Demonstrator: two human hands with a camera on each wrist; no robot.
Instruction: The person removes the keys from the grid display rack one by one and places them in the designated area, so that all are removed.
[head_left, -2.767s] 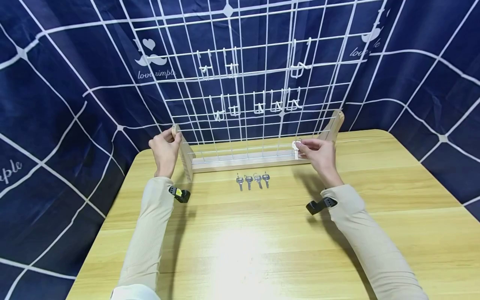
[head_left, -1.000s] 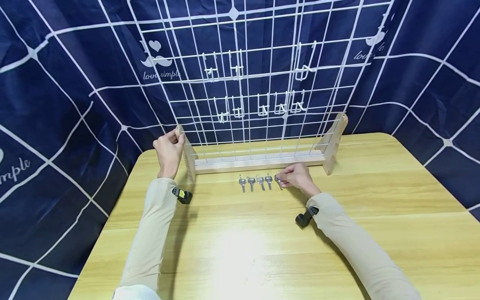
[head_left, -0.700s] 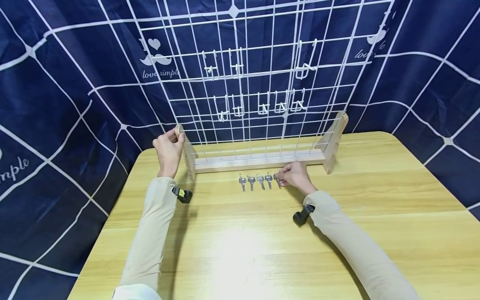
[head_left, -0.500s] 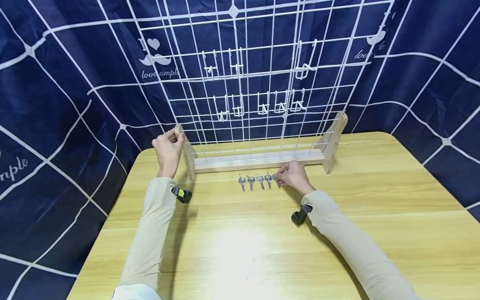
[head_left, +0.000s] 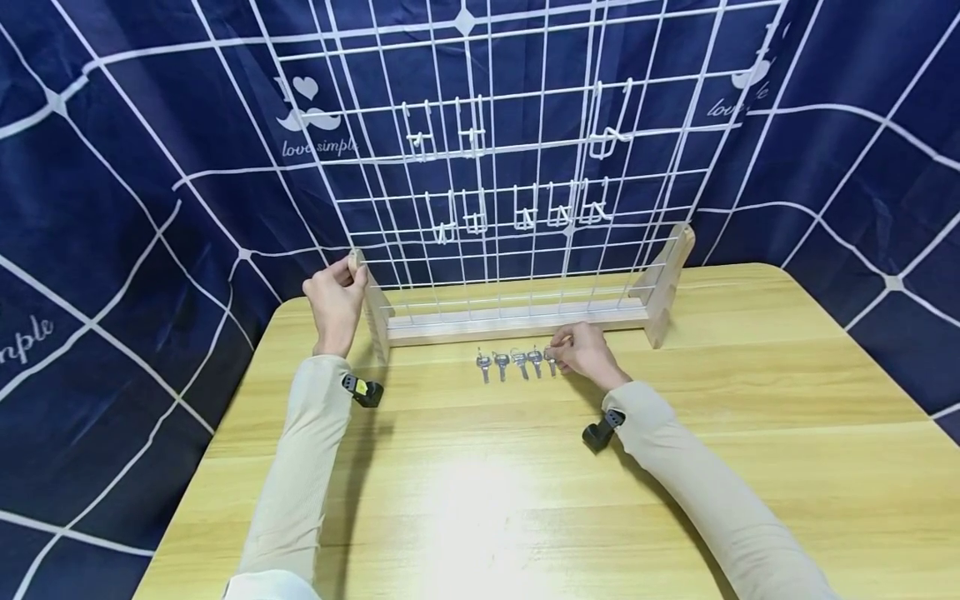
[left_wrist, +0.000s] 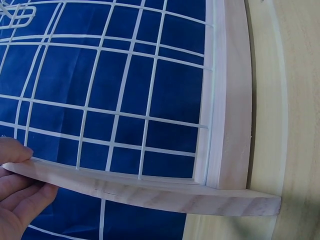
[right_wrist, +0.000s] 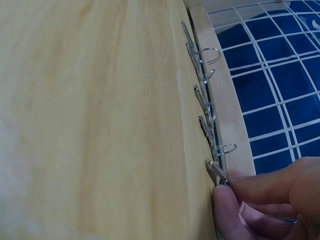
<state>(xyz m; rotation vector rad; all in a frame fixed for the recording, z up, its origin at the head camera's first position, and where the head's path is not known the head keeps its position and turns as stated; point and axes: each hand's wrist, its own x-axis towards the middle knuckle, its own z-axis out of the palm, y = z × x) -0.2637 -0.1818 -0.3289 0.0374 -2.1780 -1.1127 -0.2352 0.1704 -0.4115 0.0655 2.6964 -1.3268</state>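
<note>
My left hand pinches the top of the wooden end piece of a white wire grid rack, thumb on one face and fingers on the other, as the left wrist view shows. Just in front of the rack's base, several silver keys with small rings lie side by side on the table. At the right end of that row, my right hand pinches one more key between thumb and index finger, low at the tabletop. Its head is partly hidden by the fingertips.
Several white wire hooks hang on the grid in two rows. The rack's wooden base bar runs just behind the keys. Dark blue patterned cloth surrounds the wooden table at the back and sides.
My right hand has brought its key down from near the rack's right end to the row on the table, then shifted it slightly left toward the other keys. The left hand keeps its hold.
</note>
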